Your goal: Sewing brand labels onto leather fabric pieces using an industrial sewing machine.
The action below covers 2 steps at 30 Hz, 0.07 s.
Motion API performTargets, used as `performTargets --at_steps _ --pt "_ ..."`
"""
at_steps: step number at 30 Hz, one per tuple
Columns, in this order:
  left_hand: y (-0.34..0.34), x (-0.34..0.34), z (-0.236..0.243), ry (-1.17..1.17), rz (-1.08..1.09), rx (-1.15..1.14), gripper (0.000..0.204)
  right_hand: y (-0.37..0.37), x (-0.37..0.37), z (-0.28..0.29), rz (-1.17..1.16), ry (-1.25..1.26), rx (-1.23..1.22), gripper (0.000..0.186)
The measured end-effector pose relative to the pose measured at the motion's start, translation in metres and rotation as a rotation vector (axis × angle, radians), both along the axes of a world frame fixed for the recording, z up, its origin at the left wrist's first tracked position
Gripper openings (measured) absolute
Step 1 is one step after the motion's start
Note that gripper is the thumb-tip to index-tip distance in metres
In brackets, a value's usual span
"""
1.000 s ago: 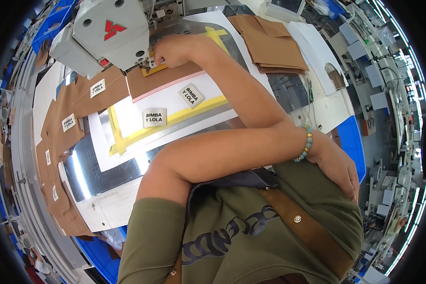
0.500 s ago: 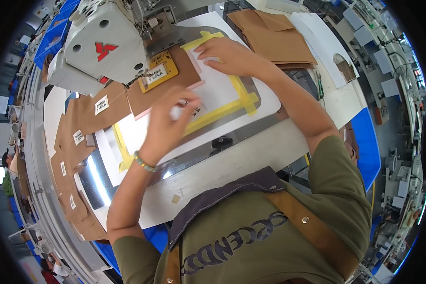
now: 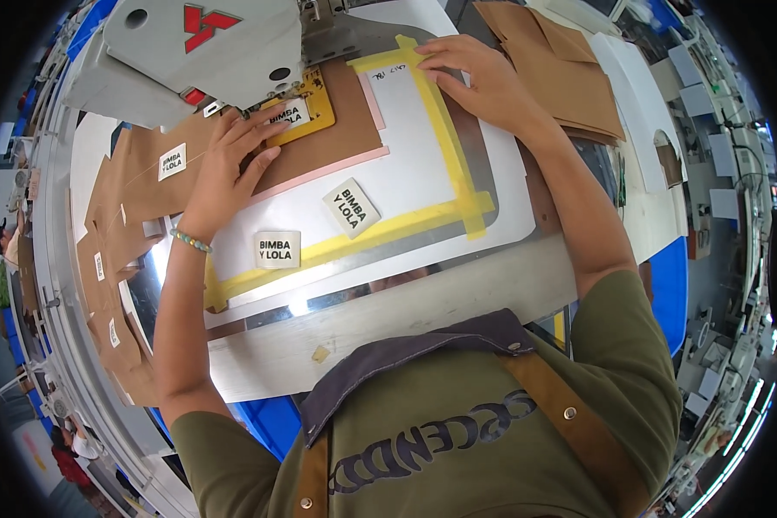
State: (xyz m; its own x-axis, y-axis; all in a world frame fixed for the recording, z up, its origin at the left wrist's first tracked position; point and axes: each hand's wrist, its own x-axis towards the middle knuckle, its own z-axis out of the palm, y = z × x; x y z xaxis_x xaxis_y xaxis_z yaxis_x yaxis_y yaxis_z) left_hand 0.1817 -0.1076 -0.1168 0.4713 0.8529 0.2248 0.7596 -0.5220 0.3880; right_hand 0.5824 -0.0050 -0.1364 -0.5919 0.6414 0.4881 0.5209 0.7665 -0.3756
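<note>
My left hand [image 3: 233, 164] lies over a brown panel [image 3: 350, 131], fingers stretched out and tips at the edge of a yellow template frame [image 3: 323, 97] around a white label, just below the sewing machine head [image 3: 190, 65]. Nothing shows in its grip. Fingers apart, my right hand [image 3: 483, 82] rests at the yellow tape [image 3: 447, 151] along the far right of a white board [image 3: 419, 177]. Two loose square white labels with dark print lie on the board: a tilted label [image 3: 351, 208] and a nearer label [image 3: 277, 250]. A pink strip [image 3: 324, 171] borders the panel.
Brown panels [image 3: 138, 186] bearing white labels hang along the table's left side. A stack of brown pieces [image 3: 565, 78] lies at the far right beside a white sheet [image 3: 639, 112]. A blue bin [image 3: 667, 289] stands at the right. A small tan scrap [image 3: 320, 355] lies near the front edge.
My left hand has moved left and away from me, off the white board onto the brown panel; the two loose labels now show. My right hand stays near the tape. The whole view has shifted.
</note>
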Motion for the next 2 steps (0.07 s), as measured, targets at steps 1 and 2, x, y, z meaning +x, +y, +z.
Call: performTargets --at_steps 1,2 --pt "0.0024 0.0021 -0.0006 -0.015 -0.007 -0.073 0.038 0.0004 0.0018 -0.0018 -0.004 -0.017 -0.037 0.022" --pt "0.0041 0.0029 -0.0031 0.008 -0.026 -0.06 0.038 0.0019 0.0016 -0.003 -0.005 -0.031 -0.071 0.023"
